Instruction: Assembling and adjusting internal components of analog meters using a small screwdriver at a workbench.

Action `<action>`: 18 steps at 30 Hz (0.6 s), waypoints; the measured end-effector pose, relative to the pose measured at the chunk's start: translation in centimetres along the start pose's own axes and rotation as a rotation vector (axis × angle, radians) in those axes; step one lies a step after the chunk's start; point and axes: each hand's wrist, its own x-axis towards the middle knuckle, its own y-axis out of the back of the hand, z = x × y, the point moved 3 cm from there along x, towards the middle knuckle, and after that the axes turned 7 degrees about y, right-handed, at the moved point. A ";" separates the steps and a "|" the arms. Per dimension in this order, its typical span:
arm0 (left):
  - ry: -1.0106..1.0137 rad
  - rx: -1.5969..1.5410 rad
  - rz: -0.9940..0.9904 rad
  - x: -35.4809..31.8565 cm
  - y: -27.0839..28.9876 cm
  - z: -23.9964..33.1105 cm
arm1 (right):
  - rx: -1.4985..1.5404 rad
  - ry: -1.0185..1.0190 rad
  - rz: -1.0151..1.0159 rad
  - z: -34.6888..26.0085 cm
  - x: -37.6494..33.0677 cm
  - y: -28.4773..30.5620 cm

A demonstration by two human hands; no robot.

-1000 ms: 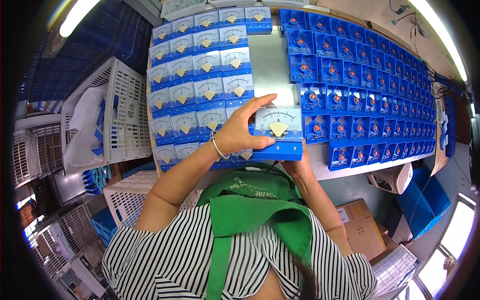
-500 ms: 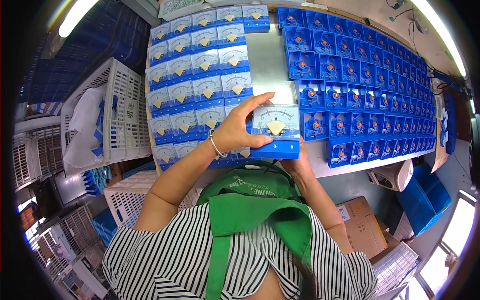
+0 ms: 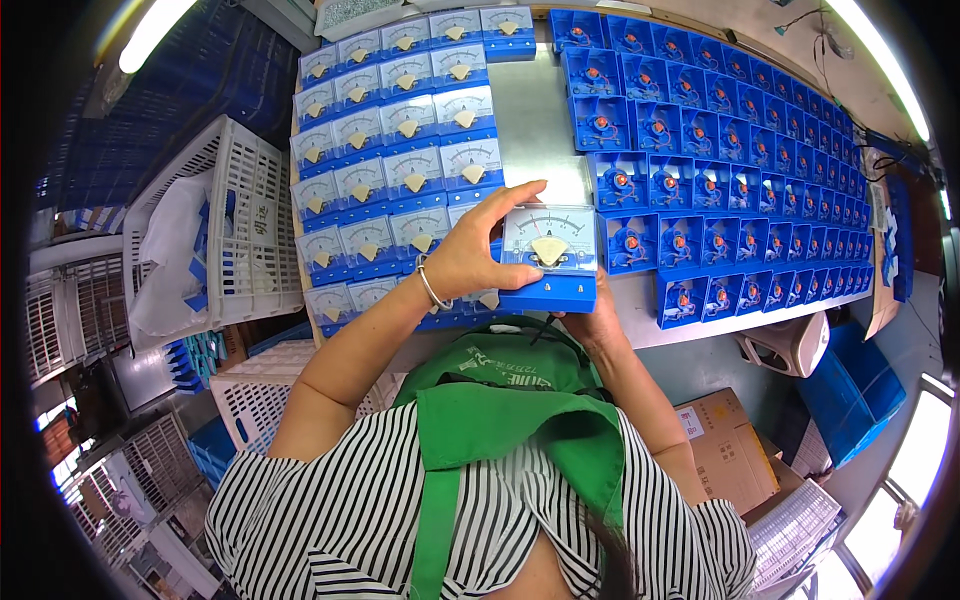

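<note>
Left hand has a snug grip on a blue-based meter, right hand tucked underneath.
So the left thumb presses low on the front while the fingers curl round the top-left edge, spread just as wide as the meter. Can't tell what the right fingers are doing, they're hidden behind the base. The meter is up off the table at its near edge, dial facing up. IMO the trick is to keep that thumb low, off the clear window, and hold it level so the needle reads easily. Similar meters sit in rows to the left, open blue cases to the right, and a white crate stands beyond the table's left side.
</note>
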 end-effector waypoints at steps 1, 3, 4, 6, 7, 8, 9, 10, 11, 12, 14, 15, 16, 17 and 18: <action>0.000 0.000 0.002 0.0 0.1 -0.2 | -0.018 -0.014 -0.011 0.0 0.1 0.1; -0.034 0.043 0.006 -0.1 0.2 -0.3 | -0.071 -0.034 0.016 -0.1 0.3 0.1; -0.035 0.041 0.006 -0.1 0.2 -0.3 | -0.124 -0.052 0.044 -0.1 0.4 0.2; -0.075 0.126 0.028 -0.3 0.4 -0.1 | -0.196 -0.068 0.014 -0.8 0.5 1.2; -0.076 0.124 0.031 -0.3 0.7 -0.1 | -0.267 -0.085 -0.018 -1.3 0.5 1.6; -0.104 0.164 0.059 -0.3 1.1 0.1 | -0.270 -0.085 -0.019 -2.0 0.4 2.0; -0.129 0.205 0.091 -0.2 1.4 0.1 | -0.530 0.084 0.024 -3.4 0.2 2.2; -0.128 0.200 0.093 -0.1 1.5 -0.1 | -0.787 0.256 0.069 -4.8 -0.2 1.9; -0.167 0.326 0.116 0.0 1.5 -0.1 | -0.827 0.322 0.043 -6.1 -0.7 1.3; -0.203 0.457 0.143 0.0 1.5 -0.1 | -0.862 0.387 0.011 -7.5 -1.2 0.0; -0.220 0.493 0.173 0.3 1.3 -1.2 | -0.883 0.484 -0.042 -9.4 -2.5 -3.8; -0.238 0.532 0.204 0.4 1.1 -1.6 | -0.821 0.646 -0.127 -9.8 -3.2 -6.2; -0.240 0.531 0.200 0.5 1.0 -1.7 | -0.752 0.810 -0.212 -10.1 -3.6 -7.5; -0.257 0.514 0.200 0.5 0.8 -1.8 | -0.784 0.853 -0.316 -9.9 -3.4 -7.7; -0.276 0.496 0.199 0.7 0.5 -1.7 | -0.788 0.855 -0.312 -9.4 -3.1 -7.5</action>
